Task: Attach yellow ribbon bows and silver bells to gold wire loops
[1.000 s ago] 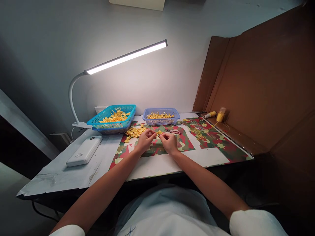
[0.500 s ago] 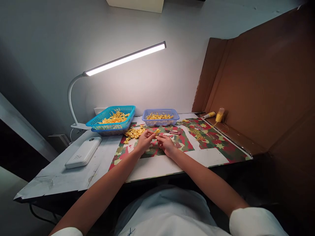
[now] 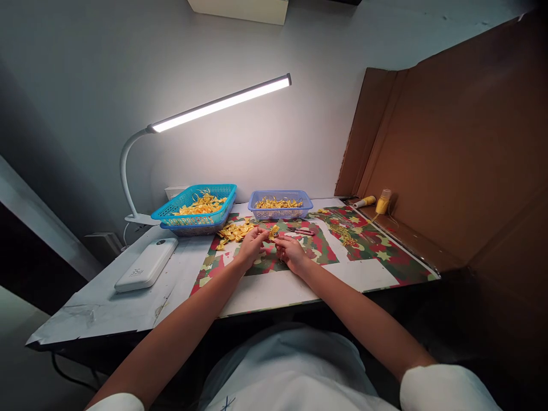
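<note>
Between my fingertips is a small yellow ribbon bow, held over the camouflage-patterned sheet on the table. My left hand pinches it from the left side. From the right, my right hand closes its fingers at the bow's lower edge, where a thin strand seems to hang down. Just beyond my right hand lie small thread snips with a reddish handle. A loose pile of yellow bows rests to the left of my left hand. Finer detail of the bow is hidden by my fingers.
A blue basket of yellow bows sits stacked at back left, and a lilac basket holds more. Gold cords lie to the right, near a yellow thread spool. A white power bank and lamp stand left.
The yellow bow has turned slightly between my fingertips and shows more of itself. Both hands stay in nearly the same place; the whole view has shifted a little.
</note>
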Demonstrator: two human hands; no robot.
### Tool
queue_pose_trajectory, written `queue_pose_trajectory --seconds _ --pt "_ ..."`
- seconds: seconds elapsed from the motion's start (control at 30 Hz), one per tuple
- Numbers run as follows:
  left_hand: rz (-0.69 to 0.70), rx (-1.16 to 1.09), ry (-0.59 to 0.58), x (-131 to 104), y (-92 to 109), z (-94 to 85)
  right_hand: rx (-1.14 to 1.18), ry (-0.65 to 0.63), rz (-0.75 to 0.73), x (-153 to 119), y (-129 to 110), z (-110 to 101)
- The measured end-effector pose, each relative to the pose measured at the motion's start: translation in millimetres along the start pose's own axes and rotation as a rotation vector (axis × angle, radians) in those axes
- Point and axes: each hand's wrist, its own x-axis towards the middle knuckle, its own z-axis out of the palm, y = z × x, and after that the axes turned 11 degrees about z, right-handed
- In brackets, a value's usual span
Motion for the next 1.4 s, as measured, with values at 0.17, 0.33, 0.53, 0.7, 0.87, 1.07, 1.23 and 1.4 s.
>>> queue_pose_trajectory --seconds 0.17,0.33,0.53,0.7,0.87,1.07,1.23,1.4 --pt "-0.012 -0.005 -0.004 1.2 -2.2 -0.7 0.0 0.005 -0.007 0.1 0.6 -0.2" --pt "0.024 0.01 -0.005 0.7 -2.2 -0.4 -0.003 0.004 -0.007 1.3 1.0 -2.0" --pt "0.118 0.03 0.002 -1.5 0.5 1.6 -0.033 -0.113 0.018 -2.9 1.1 0.8" --pt "0.192 0.024 0.002 -1.7 -1.5 2.1 -0.056 -0.2 0.029 -7.1 1.2 4.3" --pt "0.246 0.027 -0.006 -1.6 -2.3 2.6 -0.065 -0.215 0.026 -6.4 1.6 3.5" --pt "0.317 0.035 -0.003 -0.2 -2.5 3.7 -0.067 -0.191 0.014 -2.5 2.5 2.4" --pt "0.35 0.042 -0.014 -0.7 -1.3 4.2 -0.059 -0.185 -0.007 -2.9 2.7 2.1" --pt "0.369 0.034 -0.017 -1.0 -1.5 4.4 -0.065 -0.184 -0.004 -4.4 2.6 2.0"
